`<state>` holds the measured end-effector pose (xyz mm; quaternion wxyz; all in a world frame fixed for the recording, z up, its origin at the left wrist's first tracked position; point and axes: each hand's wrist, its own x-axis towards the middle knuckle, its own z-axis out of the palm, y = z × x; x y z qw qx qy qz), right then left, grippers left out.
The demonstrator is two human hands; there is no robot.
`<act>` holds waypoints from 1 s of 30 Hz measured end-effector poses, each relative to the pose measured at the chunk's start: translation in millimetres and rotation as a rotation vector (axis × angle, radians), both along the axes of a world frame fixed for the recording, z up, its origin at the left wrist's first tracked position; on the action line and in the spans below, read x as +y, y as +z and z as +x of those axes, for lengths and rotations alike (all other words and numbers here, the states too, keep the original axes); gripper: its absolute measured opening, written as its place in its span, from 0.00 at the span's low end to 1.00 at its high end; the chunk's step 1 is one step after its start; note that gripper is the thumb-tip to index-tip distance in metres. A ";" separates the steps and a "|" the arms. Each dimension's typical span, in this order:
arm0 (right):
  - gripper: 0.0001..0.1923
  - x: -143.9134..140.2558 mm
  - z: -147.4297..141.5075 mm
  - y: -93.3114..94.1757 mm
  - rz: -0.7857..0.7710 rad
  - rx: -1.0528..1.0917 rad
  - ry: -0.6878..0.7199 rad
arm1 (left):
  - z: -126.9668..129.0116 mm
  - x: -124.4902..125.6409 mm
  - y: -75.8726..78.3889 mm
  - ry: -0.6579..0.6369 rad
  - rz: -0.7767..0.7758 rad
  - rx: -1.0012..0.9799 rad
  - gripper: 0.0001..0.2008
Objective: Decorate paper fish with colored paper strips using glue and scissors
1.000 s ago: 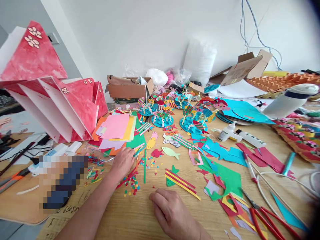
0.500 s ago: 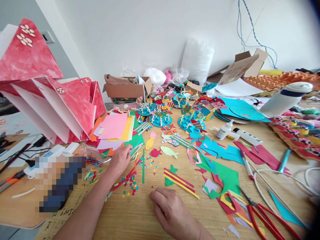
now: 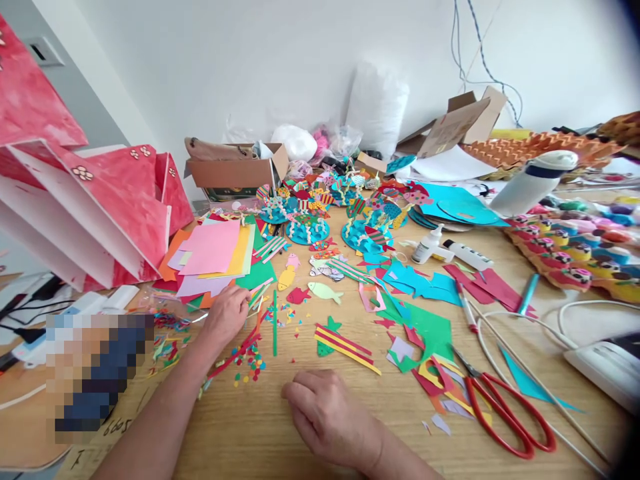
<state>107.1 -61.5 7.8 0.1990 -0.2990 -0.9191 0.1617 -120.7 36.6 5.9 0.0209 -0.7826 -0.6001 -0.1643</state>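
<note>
My left hand (image 3: 227, 317) is closed, its fingertips at several narrow striped paper strips (image 3: 261, 288) beside the stacked coloured paper. What it pinches, if anything, is hidden behind the fingers. Closer to me, my right hand (image 3: 333, 417) rests on the table with curled fingers, their inside out of sight. Between the hands lie a green paper strip (image 3: 275, 323) and small coloured paper dots (image 3: 253, 365). Beyond the right hand, red and yellow strips (image 3: 347, 348) cross a green paper fish (image 3: 327, 337). A pale green paper fish (image 3: 325, 292) and a red paper fish (image 3: 299, 295) lie farther back.
Red-handled scissors (image 3: 505, 413) and paper scraps (image 3: 447, 387) are at the right, near white cables. A glue bottle (image 3: 427, 245) stands farther back. Decorated blue discs (image 3: 307, 233) fill the back middle. A red-painted cardboard structure (image 3: 120, 213) stands at the left.
The view has turned a little to the right, so the scene sits farther left and more of the right side shows. Both hands remain closed in nearly the same places on the table.
</note>
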 end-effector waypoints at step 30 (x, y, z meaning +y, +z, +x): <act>0.06 -1.5 -1.5 1.6 -0.070 -0.039 0.027 | -7.2 -0.1 1.5 0.018 -0.099 -0.174 0.13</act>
